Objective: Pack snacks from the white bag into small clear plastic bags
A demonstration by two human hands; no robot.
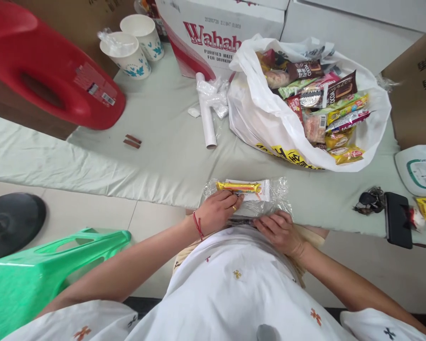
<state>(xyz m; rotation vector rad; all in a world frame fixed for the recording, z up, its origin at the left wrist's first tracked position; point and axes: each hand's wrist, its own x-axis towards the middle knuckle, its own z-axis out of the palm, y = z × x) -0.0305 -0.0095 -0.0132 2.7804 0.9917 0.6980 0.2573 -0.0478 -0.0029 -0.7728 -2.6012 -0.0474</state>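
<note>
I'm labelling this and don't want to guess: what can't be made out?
Head view: part of the white wrapper, covered by the yellow packet and left hand.
Head view: inside bottom of the white bag, hidden by snack packets.
Head view: one end of the red jug, cut off by the left edge.
Head view: fine print on its label, too small.

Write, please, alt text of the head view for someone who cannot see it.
A person's left hand is at a yellow packet and a white packet on clear plastic film; the right hand is nearby, at the edge of the table. Beyond are a white bag of snacks, a red jug and two paper cups.
</note>
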